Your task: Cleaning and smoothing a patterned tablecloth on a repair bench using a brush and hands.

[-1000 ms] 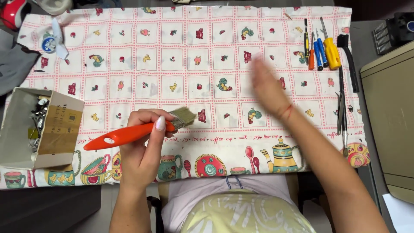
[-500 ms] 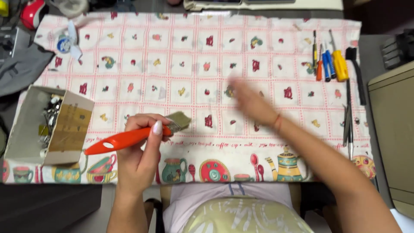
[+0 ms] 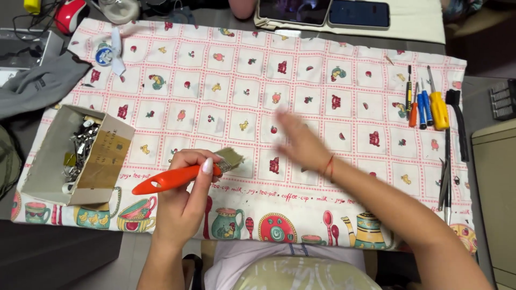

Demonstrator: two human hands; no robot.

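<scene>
My left hand (image 3: 185,190) grips a paintbrush (image 3: 177,176) with an orange handle, its bristles pointing right just above the patterned tablecloth (image 3: 226,86). Over the middle of the cloth my right hand (image 3: 298,140) is blurred with motion, flat and with fingers spread, holding nothing; a red thread circles its wrist. The bristle tip lies a short way left of that hand.
An open cardboard box (image 3: 75,156) of metal parts sits at the left. Screwdrivers (image 3: 427,104), a black brush and tweezers (image 3: 446,177) line the right edge. A tablet and phone (image 3: 322,12) lie at the far edge, grey cloth (image 3: 37,83) at far left.
My right hand has swept leftward across the cloth toward the centre. The view has shifted, showing more of the far edge. The left hand keeps holding the paintbrush.
</scene>
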